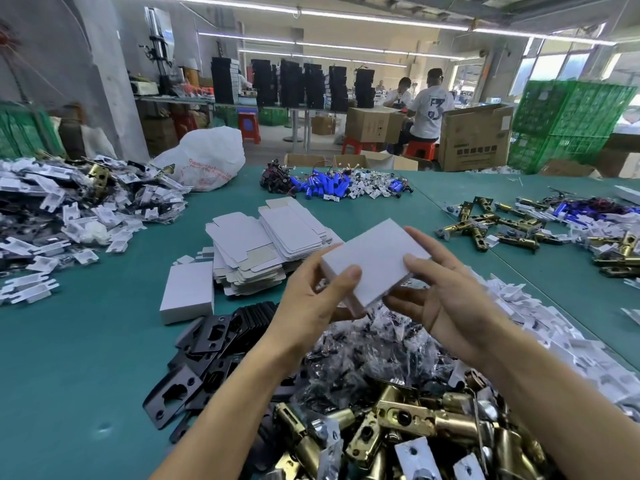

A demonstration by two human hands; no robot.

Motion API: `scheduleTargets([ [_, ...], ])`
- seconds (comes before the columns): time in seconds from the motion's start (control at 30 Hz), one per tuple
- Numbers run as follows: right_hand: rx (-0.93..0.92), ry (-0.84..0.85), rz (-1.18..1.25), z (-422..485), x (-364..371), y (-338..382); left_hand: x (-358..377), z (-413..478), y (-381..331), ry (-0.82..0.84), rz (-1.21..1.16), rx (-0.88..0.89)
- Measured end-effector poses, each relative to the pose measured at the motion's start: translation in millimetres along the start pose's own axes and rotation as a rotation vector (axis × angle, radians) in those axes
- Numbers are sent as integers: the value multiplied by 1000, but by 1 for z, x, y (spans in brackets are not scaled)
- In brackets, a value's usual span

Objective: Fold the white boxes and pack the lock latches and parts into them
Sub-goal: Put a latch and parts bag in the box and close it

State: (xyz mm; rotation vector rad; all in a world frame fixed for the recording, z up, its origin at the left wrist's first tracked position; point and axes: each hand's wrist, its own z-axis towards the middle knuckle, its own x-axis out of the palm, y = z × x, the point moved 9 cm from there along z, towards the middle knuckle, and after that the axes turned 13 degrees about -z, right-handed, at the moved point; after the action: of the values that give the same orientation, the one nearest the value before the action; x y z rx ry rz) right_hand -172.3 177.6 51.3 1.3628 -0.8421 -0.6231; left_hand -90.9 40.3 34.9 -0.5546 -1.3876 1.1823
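Cardboard meets hardware at my teal worktop [86, 375]: I hold a folded white box [374, 261] level above the piles. My left hand [311, 299] pinches its near-left corner, thumb on top and fingers beneath, and my right hand [446, 299] grips the right edge the same way. Holding it by opposite edges lets me square the walls and, I judge, turn it to reach the end flaps; whether anything is inside I cannot tell. Supplies sit close for a reason. The stack of flat box blanks [263, 244] lies just beyond the box, and one closed box [187, 292] rests beside that stack. Black strike plates [207, 344] fan out under my left wrist, while bagged parts [374, 344] and brass latches [398, 420] are heaped directly below my hands. More latches [502, 226] lie well apart to the right.
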Motion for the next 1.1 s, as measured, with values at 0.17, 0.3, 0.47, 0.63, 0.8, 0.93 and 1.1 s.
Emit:
scheduleTargets([
  [0.17, 96, 116, 19, -4, 25, -9, 13, -4, 2, 83, 3, -70],
  [0.3, 102, 122, -221, -8, 31, -18, -7, -2, -5, -182, -18, -35],
  [0.47, 81, -4, -312, -5, 20, -16, -21, -2, -12, -284, -10, 19],
  [0.63, 115, 6, -234, -5, 14, -9, -36, 2, -15, -331, 170, -15],
  [0.8, 128, -33, -216, 1, 15, -4, -39, -7, -15, 28, 248, -382],
  [0.93, 176, 29, -179, 4, 32, -8, -66, -5, -30, -179, 164, -319],
  [1.1, 215, 72, -257, 1, 21, -13, -136, 1, -54, -653, 148, 8],
])
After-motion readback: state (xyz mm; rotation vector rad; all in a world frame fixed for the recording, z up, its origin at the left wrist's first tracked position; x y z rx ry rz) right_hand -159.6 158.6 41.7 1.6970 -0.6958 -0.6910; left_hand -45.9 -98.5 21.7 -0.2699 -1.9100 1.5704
